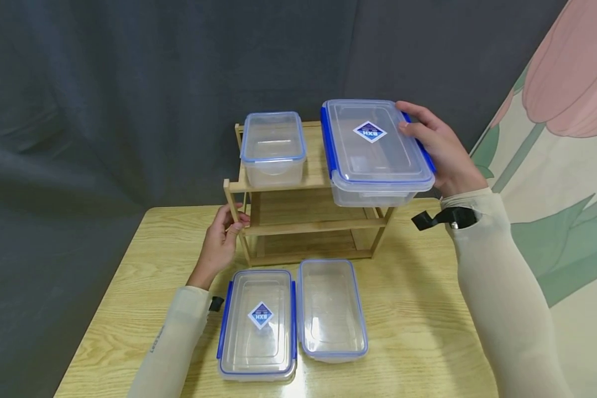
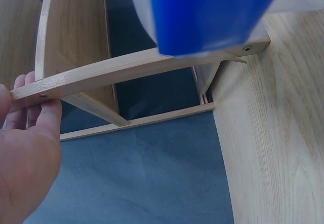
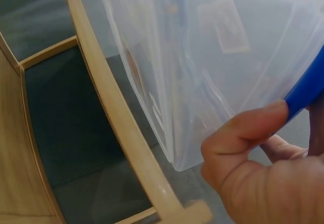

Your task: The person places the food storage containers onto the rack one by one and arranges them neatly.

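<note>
My right hand (image 1: 450, 152) grips the right edge of a clear food container (image 1: 365, 160) with a blue-clipped lid. The container is at the right end of the wooden rack's top shelf; whether it touches the shelf cannot be told. In the right wrist view, thumb and fingers pinch it by the blue clip (image 3: 306, 84). At the rack's left front post (image 2: 101, 74), my left hand (image 1: 219, 243) curls its fingers round the wood. A smaller clear container (image 1: 273, 141) with a thin blue rim sits on the top shelf's left side.
In front of the rack (image 1: 313, 225) lie a lidded container (image 1: 258, 348) with blue side clips and, beside it, a clear container (image 1: 332, 309) with a thin blue rim. Both rest on the wooden table (image 1: 408, 331). A dark curtain (image 1: 179, 83) hangs behind.
</note>
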A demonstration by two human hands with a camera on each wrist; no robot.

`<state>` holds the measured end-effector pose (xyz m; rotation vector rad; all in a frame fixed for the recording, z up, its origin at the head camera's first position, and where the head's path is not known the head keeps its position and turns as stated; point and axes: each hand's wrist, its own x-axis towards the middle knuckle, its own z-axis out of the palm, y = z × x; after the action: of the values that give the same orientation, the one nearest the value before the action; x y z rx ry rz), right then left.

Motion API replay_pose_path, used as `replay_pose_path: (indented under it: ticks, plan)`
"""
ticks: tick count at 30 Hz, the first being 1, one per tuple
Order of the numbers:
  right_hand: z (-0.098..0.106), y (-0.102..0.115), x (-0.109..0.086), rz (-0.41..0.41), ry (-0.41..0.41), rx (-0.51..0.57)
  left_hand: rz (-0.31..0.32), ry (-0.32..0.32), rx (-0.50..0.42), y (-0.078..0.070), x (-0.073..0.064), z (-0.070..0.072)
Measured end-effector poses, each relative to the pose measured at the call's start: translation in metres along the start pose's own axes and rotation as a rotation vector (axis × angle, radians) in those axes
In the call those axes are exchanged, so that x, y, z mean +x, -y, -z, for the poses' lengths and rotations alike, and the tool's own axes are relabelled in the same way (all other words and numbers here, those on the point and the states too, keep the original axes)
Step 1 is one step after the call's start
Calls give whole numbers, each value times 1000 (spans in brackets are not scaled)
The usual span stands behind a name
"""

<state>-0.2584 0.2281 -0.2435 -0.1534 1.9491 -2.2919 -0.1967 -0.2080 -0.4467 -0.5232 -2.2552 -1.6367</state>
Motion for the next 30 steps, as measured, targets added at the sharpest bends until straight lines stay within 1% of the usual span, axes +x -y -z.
replay_pose_path:
  ticks: [3,7,11,17,21,27,30]
  plan:
    - [-1,1,8,-1,5,29,-1,0,2,0,0,0]
    - [-4,2,19,-4,8,42,-4,0,-1,0,0,-2]
    - [-5,1,28,-23,13,50,-8,3,-11,0,0,-3]
    - [-3,-1,40,-57,2,30,-10,9,-8,2,1,-5]
    - [-3,-2,50,-63,0,30,-15,6,9,3,1,-4]
    - [-3,-5,63,-82,26,107,-26,-6,17,4,2,-2]
    - [-3,-5,67,-90,29,115,-21,-4,22,4,2,-2]
